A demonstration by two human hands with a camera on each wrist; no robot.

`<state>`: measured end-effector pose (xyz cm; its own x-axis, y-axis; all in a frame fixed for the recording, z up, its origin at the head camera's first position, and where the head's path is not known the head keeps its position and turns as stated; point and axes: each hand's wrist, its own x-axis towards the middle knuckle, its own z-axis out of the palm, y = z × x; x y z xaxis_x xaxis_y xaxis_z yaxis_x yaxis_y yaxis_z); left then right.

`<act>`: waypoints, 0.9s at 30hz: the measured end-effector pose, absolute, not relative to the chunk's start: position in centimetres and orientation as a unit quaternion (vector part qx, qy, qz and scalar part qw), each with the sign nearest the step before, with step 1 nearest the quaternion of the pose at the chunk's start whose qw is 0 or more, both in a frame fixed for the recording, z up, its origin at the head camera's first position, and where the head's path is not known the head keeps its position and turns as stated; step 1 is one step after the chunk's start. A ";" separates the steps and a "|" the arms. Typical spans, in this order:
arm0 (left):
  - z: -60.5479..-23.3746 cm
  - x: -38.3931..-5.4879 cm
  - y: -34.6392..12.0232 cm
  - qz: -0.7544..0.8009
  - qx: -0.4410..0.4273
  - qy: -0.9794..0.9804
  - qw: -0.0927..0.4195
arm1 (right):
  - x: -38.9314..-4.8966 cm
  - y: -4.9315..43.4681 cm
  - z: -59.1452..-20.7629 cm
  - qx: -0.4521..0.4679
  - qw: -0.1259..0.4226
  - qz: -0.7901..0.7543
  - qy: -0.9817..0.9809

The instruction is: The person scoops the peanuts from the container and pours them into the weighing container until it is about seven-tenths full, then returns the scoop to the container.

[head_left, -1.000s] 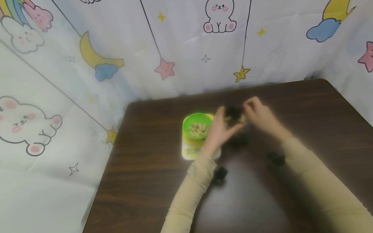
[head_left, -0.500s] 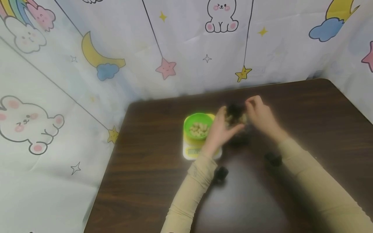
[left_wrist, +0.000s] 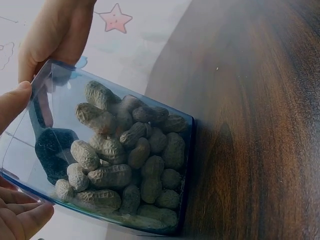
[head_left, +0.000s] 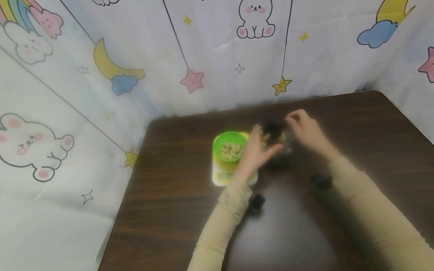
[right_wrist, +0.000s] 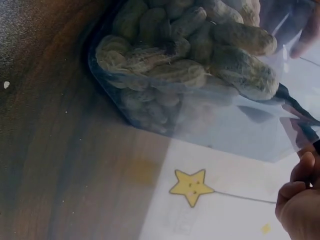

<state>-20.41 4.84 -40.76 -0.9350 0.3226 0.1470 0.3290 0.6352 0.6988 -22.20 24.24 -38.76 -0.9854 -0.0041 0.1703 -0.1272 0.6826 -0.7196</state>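
Note:
A clear plastic container (left_wrist: 66, 87) with peanuts in their shells (left_wrist: 111, 176) stands tilted in the wrist views, its base by the dark table. My left hand (head_left: 251, 153) grips its near left side, thumb on one wall and fingers on another. Inside leans a black scoop (left_wrist: 54, 152), its blade beside the peanuts. At the container's open end, my right hand (right_wrist: 302, 202) pinches the scoop's handle (right_wrist: 317, 146) with curled fingers. The head view blurs the container and scoop between both hands. Left of them, a green bowl (head_left: 219, 143) holding more peanuts sits on a yellow-and-white kitchen scale (head_left: 218, 183).
The brown wood-grain table (head_left: 169, 180) has its far edge close to a white curtain (head_left: 217, 52) printed with bears, stars and moons. Dark small devices (head_left: 256, 203) sit at the wrists. A few pale crumbs lie on the tabletop.
My right hand has shifted slightly up and to the right by the container. The left hand, the container, the scale and the green bowl stay about where they were.

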 end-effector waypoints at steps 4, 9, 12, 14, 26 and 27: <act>-40.8 -20.4 4.8 -0.391 -0.178 -0.903 0.001 | -22.2 24.6 -38.4 0.003 0.045 0.417 -0.908; -41.0 -20.5 4.8 -0.391 -0.180 -0.903 -0.001 | -22.1 24.5 -38.3 -0.029 0.003 0.449 -0.893; -41.1 -20.6 4.9 -0.397 -0.181 -0.900 -0.001 | -22.0 24.3 -38.4 -0.028 -0.001 0.449 -0.893; -41.1 -20.6 4.9 -0.402 -0.181 -0.898 -0.001 | -22.0 24.2 -38.5 -0.021 0.008 0.443 -0.896; -40.9 -20.5 4.7 -0.400 -0.177 -0.899 -0.002 | -22.2 23.9 -39.1 -0.011 0.013 0.454 -0.891; -41.0 -20.5 4.7 -0.399 -0.176 -0.900 -0.002 | -22.2 23.8 -39.2 -0.009 0.014 0.457 -0.889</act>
<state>-20.47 4.67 -40.95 -0.9382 0.3177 0.1373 0.3150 0.6194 0.7191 -22.23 23.79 -39.21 -0.9994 0.0290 0.0172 0.0029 0.5827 -0.8127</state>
